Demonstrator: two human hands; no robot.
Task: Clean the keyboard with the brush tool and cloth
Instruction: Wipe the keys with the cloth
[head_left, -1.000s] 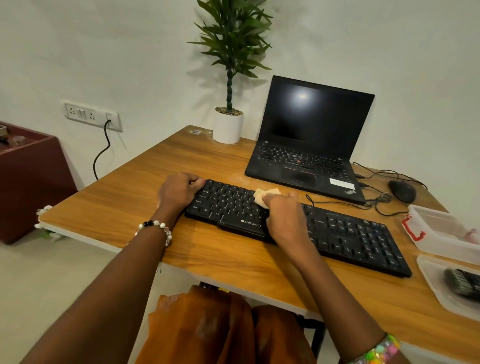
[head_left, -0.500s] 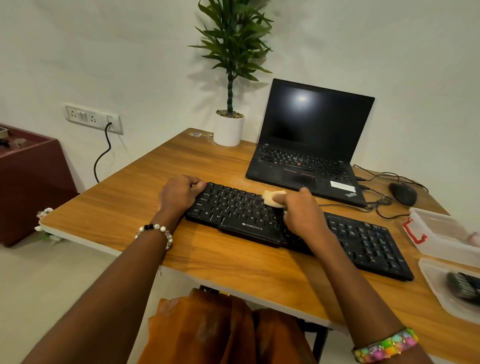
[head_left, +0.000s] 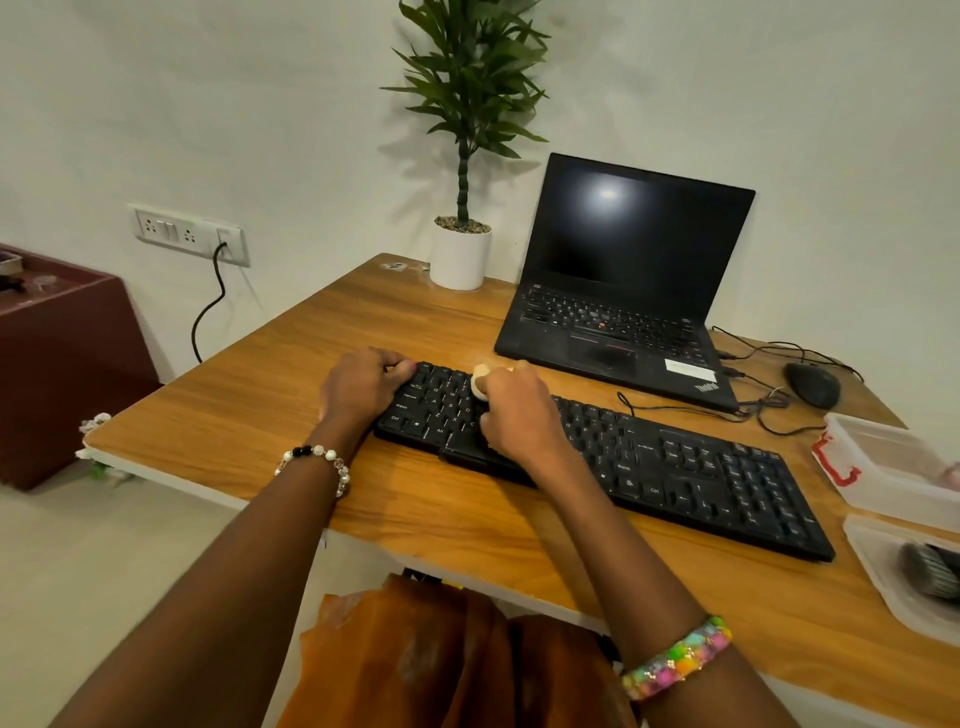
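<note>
Lying in open tray (head_left: 878, 566): brush (head_left: 932, 574).

Laptop (head_left: 618, 291): black, lid open, screen dark, at the back of the wooden desk (head_left: 291, 395).
Potted plant (head_left: 462, 208): green leaves, white pot, just left of the laptop by the wall.
Mouse (head_left: 812, 384): black, right of the laptop, among loose black cables (head_left: 748, 410).
Wall socket panel (head_left: 187, 234): white, one black cord plugged in.
Cabinet (head_left: 62, 358): dark red, far left.
Clear plastic container (head_left: 893, 467): red latch, at the desk's right edge.
</note>
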